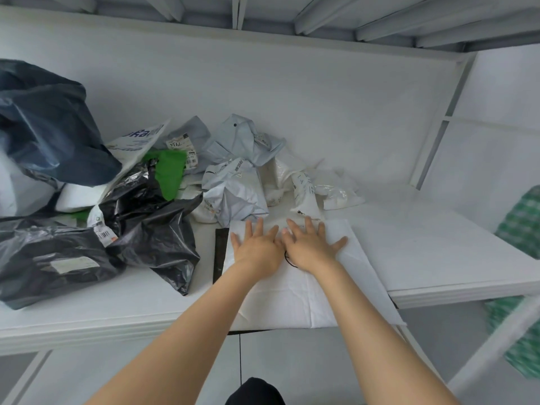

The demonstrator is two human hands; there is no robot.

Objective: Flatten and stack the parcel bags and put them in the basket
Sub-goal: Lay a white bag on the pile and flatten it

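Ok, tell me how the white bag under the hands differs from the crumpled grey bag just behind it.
The white bag lies spread flat; the grey bag is crumpled into a lump. The left hand and right hand press the white bag, open-palmed; neither presses the grey bag. The white bag overhangs the front edge; the grey bag does not. Both rest on the white shelf.

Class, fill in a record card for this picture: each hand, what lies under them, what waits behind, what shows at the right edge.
left hand: flat, fingers spread, pressing the white bag
right hand: flat beside it, on the same bag
white bag: spread at the near edge of the table, over a dark layer
behind: crumpled grey bag and black bags, unflattened
right edge: green checked thing, blurred; perhaps the basket
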